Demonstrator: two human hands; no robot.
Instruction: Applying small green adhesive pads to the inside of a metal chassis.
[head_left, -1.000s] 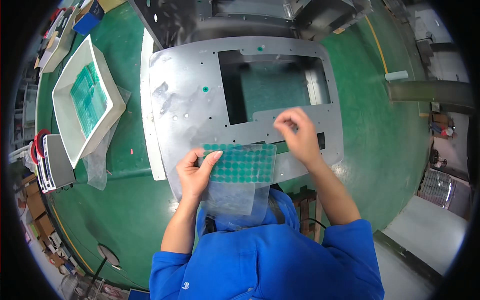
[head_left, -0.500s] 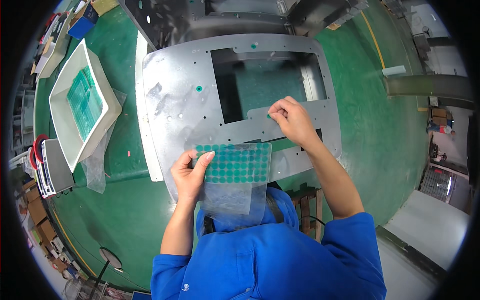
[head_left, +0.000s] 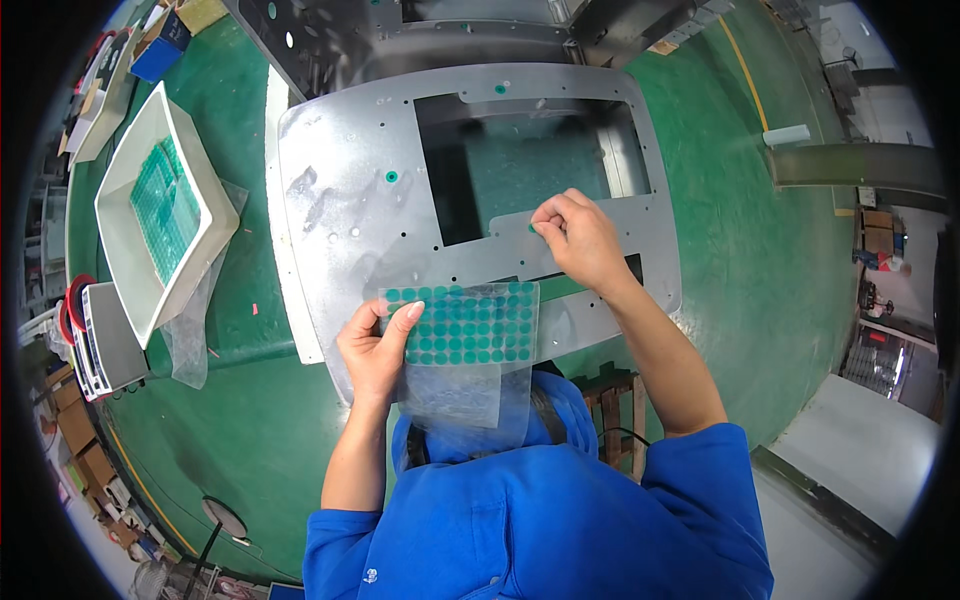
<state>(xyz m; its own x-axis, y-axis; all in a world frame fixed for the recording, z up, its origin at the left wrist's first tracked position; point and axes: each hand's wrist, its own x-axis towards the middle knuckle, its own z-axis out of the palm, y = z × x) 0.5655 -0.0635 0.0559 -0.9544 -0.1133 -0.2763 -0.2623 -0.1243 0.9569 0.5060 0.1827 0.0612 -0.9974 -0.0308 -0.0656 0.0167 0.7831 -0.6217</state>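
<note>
Now my right hand (head_left: pixel 580 240) has moved off the sticker sheet (head_left: pixel 465 325) and out over the grey metal panel (head_left: pixel 350 220), fingertips pinched and pressing at the tongue beside the big cut-out. I judge one green dot is being stuck down there, though the fingers hide it. My left hand (head_left: pixel 375 350) still pinches the sheet's left edge, holding it above the panel's near edge. A white tray (head_left: pixel 125 260) of more sheets sits toward the tabletop's left edge.
</note>
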